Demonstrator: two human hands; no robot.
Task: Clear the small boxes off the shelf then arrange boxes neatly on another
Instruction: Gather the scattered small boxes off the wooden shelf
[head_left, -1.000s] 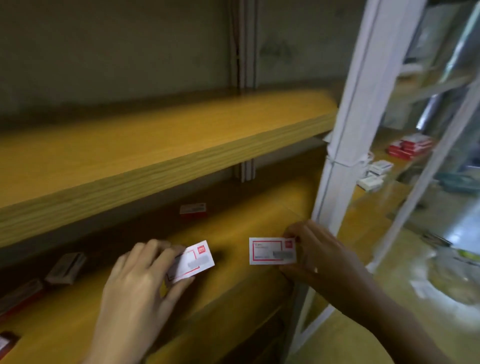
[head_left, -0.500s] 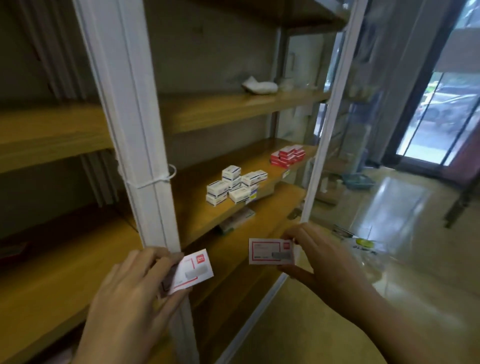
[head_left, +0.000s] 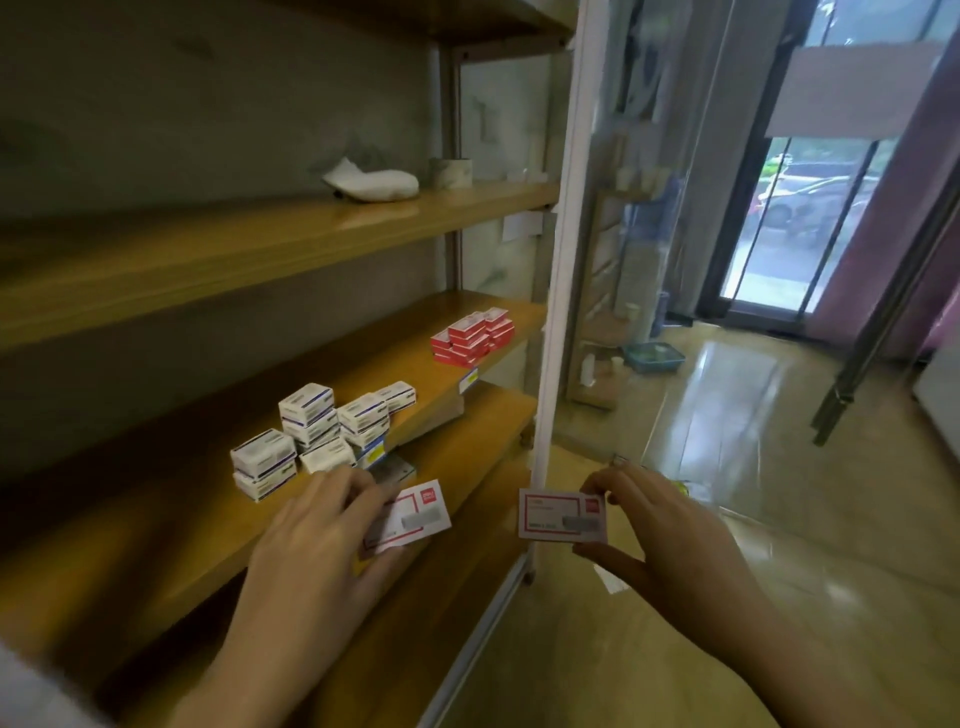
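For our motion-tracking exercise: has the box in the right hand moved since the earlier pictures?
Yes. The right hand carried its box rightward along the shelving: the stacked white boxes, earlier to its right, now sit to its left.

White crumpled cloth bundle beside pale tape roll; teal plastic basket on glossy tiled floor, glass door behind.

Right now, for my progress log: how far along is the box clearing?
Looks done: white boxes and red boxes sit stacked on one shelf. In hand: the left hand grips a red-bordered box, the right hand pinches a second box. Left: setting both down neatly; whether more remain elsewhere isn't visible.
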